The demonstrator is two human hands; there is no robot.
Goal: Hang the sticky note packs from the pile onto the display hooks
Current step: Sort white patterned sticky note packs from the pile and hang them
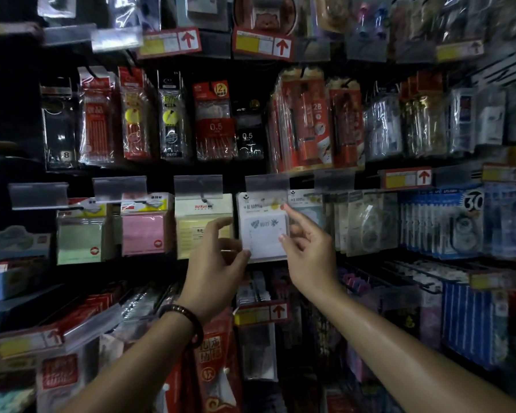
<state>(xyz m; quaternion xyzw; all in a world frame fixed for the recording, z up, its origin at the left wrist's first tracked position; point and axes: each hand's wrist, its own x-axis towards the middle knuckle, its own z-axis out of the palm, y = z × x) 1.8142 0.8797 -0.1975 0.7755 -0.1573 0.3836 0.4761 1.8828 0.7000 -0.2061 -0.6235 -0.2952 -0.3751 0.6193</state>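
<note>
Both grips on the white sticky note pack (262,231), up at hook height

The left grip (215,263) pinches its lower-left edge and the right grip (307,254) pinches the right edge, forefinger up. Probably that's to keep it square while the hole finds the hook, hidden behind a clear label holder (267,182). No surface or pile showing, just a dim shop wall: yellow note pack (191,231) and pink note pack (142,234) left, pens (215,123) above.

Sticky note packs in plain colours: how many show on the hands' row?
3: green pack leftmost, pink pack beside it, yellow pack behind the left hand holding the white pack. More may hide behind each.
</note>
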